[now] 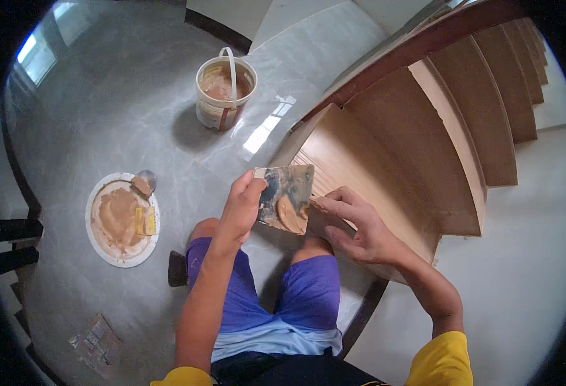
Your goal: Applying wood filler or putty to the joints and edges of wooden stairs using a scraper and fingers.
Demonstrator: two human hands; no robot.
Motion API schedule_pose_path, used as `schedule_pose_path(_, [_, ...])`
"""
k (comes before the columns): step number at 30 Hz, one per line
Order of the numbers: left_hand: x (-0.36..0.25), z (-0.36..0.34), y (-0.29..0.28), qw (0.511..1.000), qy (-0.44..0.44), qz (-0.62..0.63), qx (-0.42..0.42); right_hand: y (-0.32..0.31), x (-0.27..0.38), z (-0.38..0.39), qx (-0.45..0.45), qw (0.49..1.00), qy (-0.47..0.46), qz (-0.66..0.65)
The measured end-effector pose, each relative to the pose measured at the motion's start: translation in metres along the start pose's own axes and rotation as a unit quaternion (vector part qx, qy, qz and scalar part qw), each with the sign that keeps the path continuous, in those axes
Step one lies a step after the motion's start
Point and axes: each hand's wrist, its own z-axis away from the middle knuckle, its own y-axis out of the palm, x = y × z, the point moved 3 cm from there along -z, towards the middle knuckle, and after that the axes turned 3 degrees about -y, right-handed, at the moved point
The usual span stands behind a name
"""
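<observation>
My left hand (241, 206) grips a flat, square plate (276, 186) by its left edge, above my knees. The plate is dark and smeared, with a lump of brown putty (291, 215) on its lower right part. Beside the plate's right edge is my right hand (360, 228), its thumb apart from the stretched fingers. The index fingertip reaches the plate's edge, where a bit of brown putty shows. Whether a small piece sits at that fingertip is too fine to make out.
A white bucket (209, 114) with brown putty inside stands on the grey floor ahead. At left lies a round white lid (92, 222) bearing putty, a yellow scraper (145, 220) and a putty-coated tool (143, 185). Wooden stairs (411, 141) rise at right. Scraps (98, 342) lie lower left.
</observation>
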Motion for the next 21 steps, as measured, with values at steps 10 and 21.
schedule_pose_path(10, [0.012,-0.018,0.017,0.995,-0.002,-0.049,-0.09,-0.015,-0.053,-0.012,0.041,0.997,0.005,-0.063])
schedule_pose_path(21, [0.053,-0.043,-0.017,0.983,0.004,0.151,-0.102,-0.111,-0.218,-0.056,-0.033,0.959,0.113,0.257])
